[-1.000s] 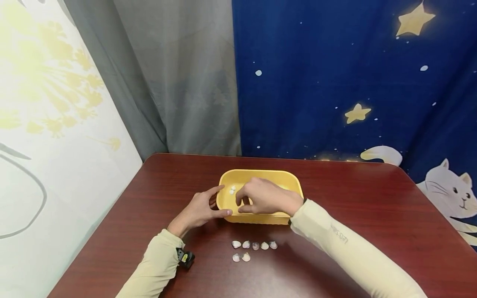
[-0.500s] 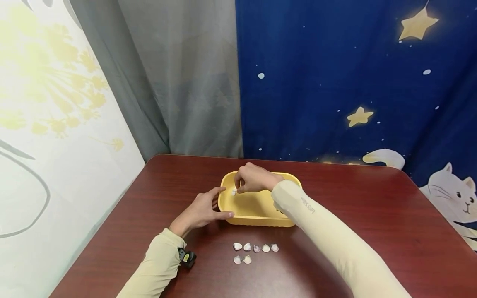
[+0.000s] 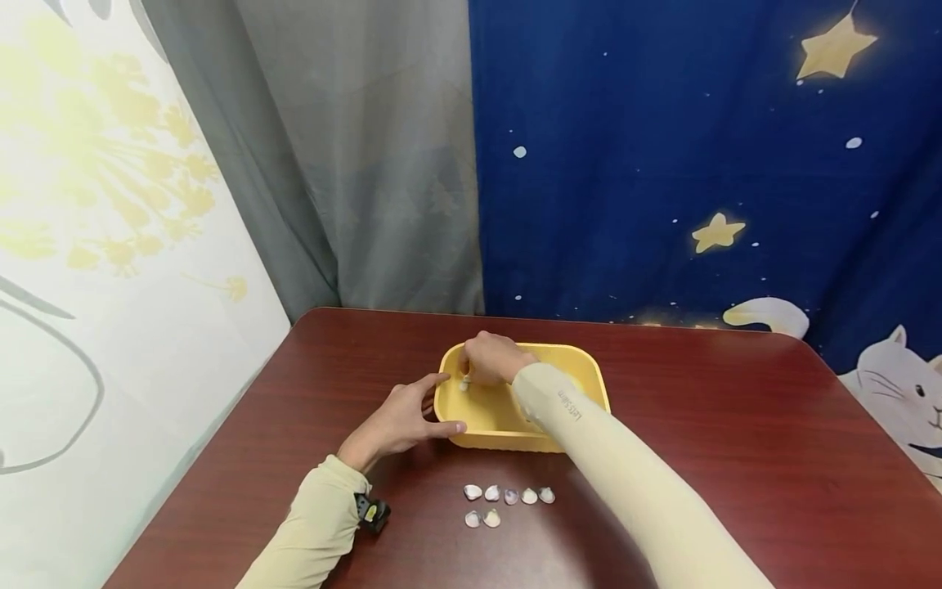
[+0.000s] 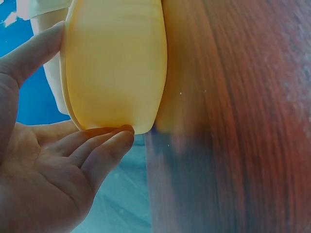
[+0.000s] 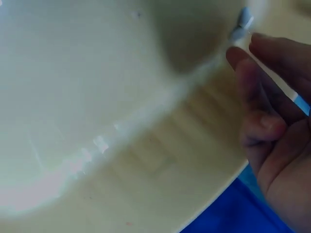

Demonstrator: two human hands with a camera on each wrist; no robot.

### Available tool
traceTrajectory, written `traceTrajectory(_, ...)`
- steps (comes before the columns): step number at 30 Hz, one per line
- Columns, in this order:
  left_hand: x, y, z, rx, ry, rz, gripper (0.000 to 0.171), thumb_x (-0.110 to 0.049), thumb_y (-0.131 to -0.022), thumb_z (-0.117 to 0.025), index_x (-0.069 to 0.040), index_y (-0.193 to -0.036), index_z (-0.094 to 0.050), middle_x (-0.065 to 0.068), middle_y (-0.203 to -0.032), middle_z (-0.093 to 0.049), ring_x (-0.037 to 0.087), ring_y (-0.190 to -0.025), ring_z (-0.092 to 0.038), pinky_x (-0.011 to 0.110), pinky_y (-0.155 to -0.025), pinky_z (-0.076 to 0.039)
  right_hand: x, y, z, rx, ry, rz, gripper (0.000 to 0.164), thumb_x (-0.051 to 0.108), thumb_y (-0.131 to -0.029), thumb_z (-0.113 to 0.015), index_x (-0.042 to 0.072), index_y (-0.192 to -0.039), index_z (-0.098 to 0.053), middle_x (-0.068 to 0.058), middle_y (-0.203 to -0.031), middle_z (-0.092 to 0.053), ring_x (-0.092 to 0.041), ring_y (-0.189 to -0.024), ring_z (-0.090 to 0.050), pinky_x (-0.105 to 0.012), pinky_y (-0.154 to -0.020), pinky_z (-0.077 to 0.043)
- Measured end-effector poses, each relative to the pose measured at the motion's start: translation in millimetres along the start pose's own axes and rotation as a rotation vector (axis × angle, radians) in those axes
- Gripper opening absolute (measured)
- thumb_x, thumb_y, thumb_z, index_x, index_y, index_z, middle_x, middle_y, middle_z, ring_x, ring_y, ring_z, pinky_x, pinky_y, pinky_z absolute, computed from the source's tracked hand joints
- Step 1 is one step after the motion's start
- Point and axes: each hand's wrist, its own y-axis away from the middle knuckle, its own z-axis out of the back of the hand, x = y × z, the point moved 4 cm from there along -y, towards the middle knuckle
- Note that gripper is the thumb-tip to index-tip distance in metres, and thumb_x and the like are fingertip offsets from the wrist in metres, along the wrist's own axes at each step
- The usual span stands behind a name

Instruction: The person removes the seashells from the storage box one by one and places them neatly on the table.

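A yellow plastic tub (image 3: 526, 442) stands on the table. My left hand (image 3: 401, 419) grips its left corner, thumb over the near rim and fingers at the end wall; in the left wrist view the fingertips (image 4: 127, 130) touch the tub's wall. My right hand (image 3: 493, 358) reaches down inside the tub at its left end. Small white shells (image 5: 241, 24) lie on the tub's floor there, just beyond the right fingertips (image 5: 234, 53). In the head view the right hand partly hides these shells.
On the dark red table (image 3: 706, 425), in front of the tub, several small seashells (image 3: 511, 496) form a row, with two more shells (image 3: 482, 519) below it. A grey curtain (image 3: 397, 204) and a blue curtain (image 3: 633, 164) hang behind the table.
My right hand has moved left and farther into the tub, from above its middle to the shells at the left end. The left hand keeps its grip on the corner.
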Motion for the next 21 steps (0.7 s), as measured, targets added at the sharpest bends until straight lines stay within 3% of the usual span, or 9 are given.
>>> traceTrajectory(7, -0.3, 0.1, -0.8, -0.008, 0.019, -0.01, 0.091, -0.038, -0.079, -0.085, 0.003, -0.148, -0.043, 0.021, -0.145, -0.057, 0.03, -0.131, -0.059, 0.042, -0.107, -0.049, 3, -3, -11, -0.062, 0.026, -0.026, 0.014, 0.024, -0.088, -0.078, 0.021, -0.102, -0.079, 0.003, -0.099, -0.075, -0.013, -0.083, -0.063, -0.031, -0.082, -0.057)
traceTrajectory(14, -0.7, 1.2, -1.7, -0.002, 0.011, -0.025, 0.092, -0.039, -0.079, -0.084, 0.003, -0.149, -0.042, 0.02, -0.144, -0.057, 0.028, -0.131, -0.06, 0.041, -0.106, -0.05, 6, -6, -19, -0.073, 0.072, -0.014, 0.015, 0.026, -0.087, -0.079, 0.022, -0.101, -0.079, 0.004, -0.099, -0.076, -0.014, -0.09, -0.068, -0.031, -0.087, -0.058)
traceTrajectory(21, -0.4, 1.4, -0.6, -0.01, 0.005, -0.028, 0.091, -0.04, -0.079, -0.085, 0.002, -0.148, -0.043, 0.019, -0.144, -0.058, 0.027, -0.13, -0.061, 0.041, -0.106, -0.05, 6, -7, -19, -0.03, 0.09, -0.042, 0.016, 0.032, -0.089, -0.077, 0.019, -0.098, -0.077, 0.003, -0.089, -0.073, -0.012, -0.075, -0.062, -0.028, -0.074, -0.055)
